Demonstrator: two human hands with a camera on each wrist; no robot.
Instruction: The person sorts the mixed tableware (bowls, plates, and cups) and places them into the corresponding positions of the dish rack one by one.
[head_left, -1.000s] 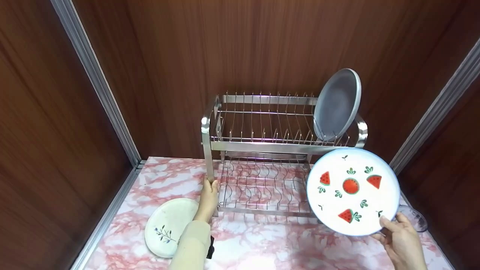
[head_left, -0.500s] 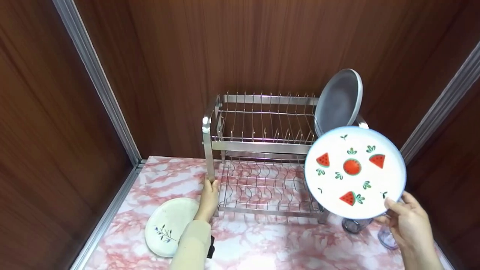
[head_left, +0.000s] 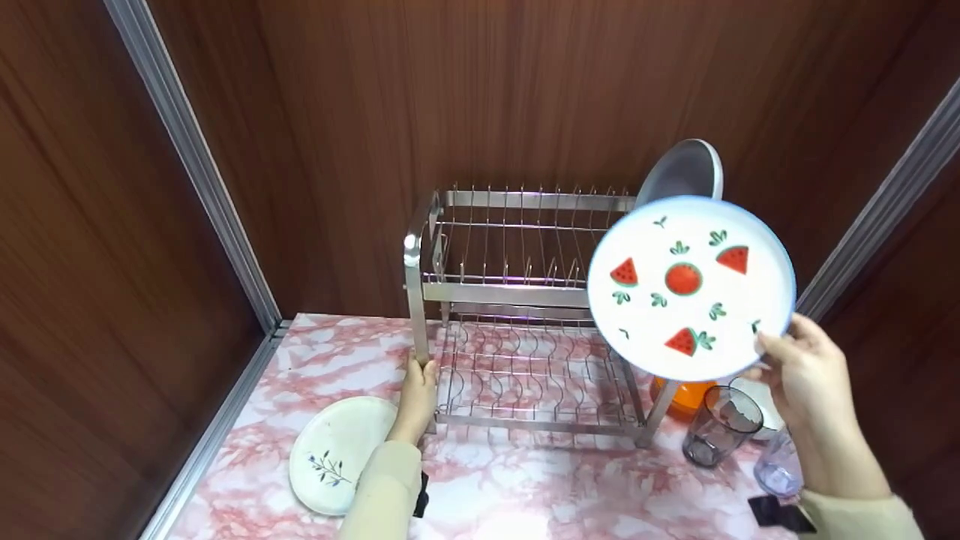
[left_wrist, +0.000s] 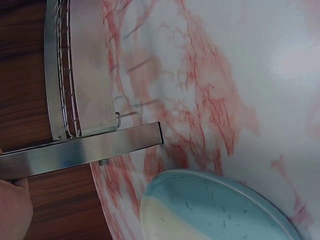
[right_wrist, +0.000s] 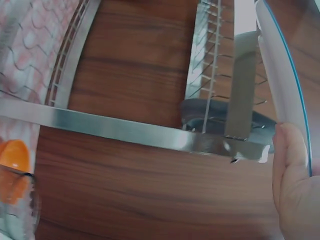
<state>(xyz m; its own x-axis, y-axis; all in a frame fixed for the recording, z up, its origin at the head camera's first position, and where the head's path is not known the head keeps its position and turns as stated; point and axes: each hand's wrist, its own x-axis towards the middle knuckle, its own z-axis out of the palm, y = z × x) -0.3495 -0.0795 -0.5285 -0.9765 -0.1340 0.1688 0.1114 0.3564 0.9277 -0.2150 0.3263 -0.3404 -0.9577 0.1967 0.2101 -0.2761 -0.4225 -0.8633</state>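
A white plate with watermelon drawings and a blue rim [head_left: 652,322] is pinched at its lower right edge by my right hand [head_left: 814,375]. It is held up in front of the right end of a two-tier metal dish rack [head_left: 510,292]. My left hand [head_left: 417,394] grips the rack's left front leg, low down. On the upper tier at the right a grey plate [head_left: 679,176] stands on edge, partly hidden behind the watermelon plate. In the right wrist view the watermelon plate [right_wrist: 287,75] appears edge-on, near the rack's upper tier.
A pale plate with a blue flower sprig [head_left: 330,457] lies left of my left forearm. Right of the rack stand a smoky glass [head_left: 720,427], an orange bowl-like item [head_left: 686,396], a purplish clear glass [head_left: 778,469] and a white item partly hidden. Wooden walls enclose the marbled table.
My right hand has raised the watermelon plate from beside the lower tier to the upper tier's height, uncovering the glasses and orange item. The left hand has stayed on the leg.
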